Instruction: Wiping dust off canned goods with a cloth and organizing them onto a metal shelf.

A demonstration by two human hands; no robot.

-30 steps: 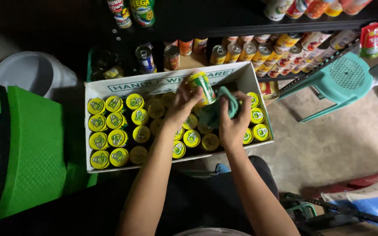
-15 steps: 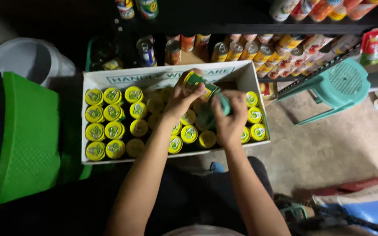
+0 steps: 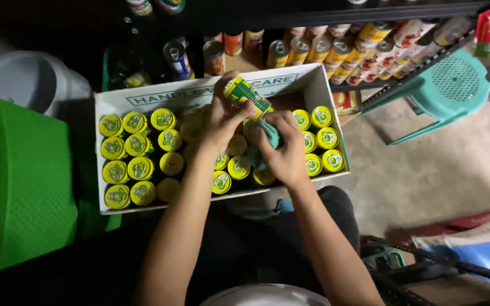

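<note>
My left hand [image 3: 222, 116] grips a small yellow-and-green can [image 3: 248, 96], tilted on its side above an open white cardboard box [image 3: 160, 93]. My right hand [image 3: 282, 147] holds a teal cloth [image 3: 267, 136] pressed against the lower end of that can. The box on my lap is filled with several yellow-lidded cans [image 3: 137, 156] standing upright in rows, left and right of my hands. A gap shows at the box's back right corner.
A dark shelf [image 3: 313, 48] with rows of tins and jars runs behind the box. A teal plastic stool [image 3: 443, 93] stands right of it on the concrete floor. A green bin [image 3: 24, 181] and a white bucket [image 3: 24, 82] sit on the left.
Both hands have kept the can and cloth together, shifting slightly left; the can has turned more on its side as the cloth rubs it.
</note>
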